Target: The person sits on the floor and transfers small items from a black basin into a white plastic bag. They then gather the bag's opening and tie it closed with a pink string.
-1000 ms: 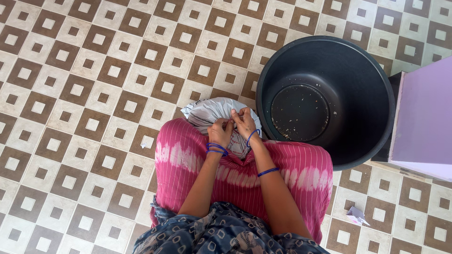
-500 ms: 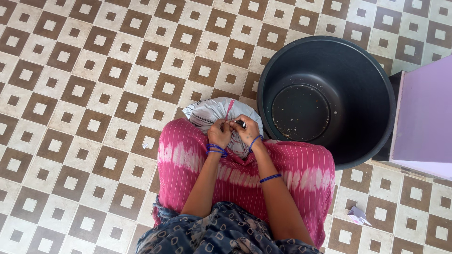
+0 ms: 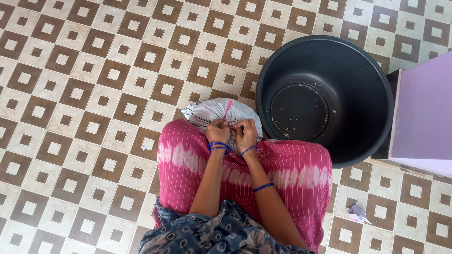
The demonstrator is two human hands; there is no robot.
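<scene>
Presently, item one: a grey-and-white sack [image 3: 214,112], bulging and rounded, is sitting on the tiled floor [image 3: 84,94] just beyond the person's knees, its gathered neck lying toward the lap. A thin pink strip [image 3: 228,109] is running over the top of the sack toward the hands.

Item two: the left hand [image 3: 218,131] is curling closed on the bunched neck of the sack, fingers folded in, knuckles up. Blue bangles [image 3: 218,147] are circling its wrist.

Item three: the right hand [image 3: 246,133] is pressing against the left hand and is likewise pinching shut on the same gathered neck; whether a small dark object is caught between its fingers cannot be told. A blue band [image 3: 248,151] is sitting at its wrist and a second one [image 3: 263,187] is sitting farther up the forearm.

Item four: a large black tub [image 3: 372,94] is standing on the floor just to the right of the sack, holding only scattered crumbs on its bottom.

Item five: a lilac box [image 3: 423,113] is touching the tub's right rim.

Item six: a pink striped skirt [image 3: 292,174] is covering the lap, with both forearms lying over it.

Item seven: a small crumpled paper scrap [image 3: 358,214] is lying on the tiles at the lower right, well apart from the hands.
</scene>
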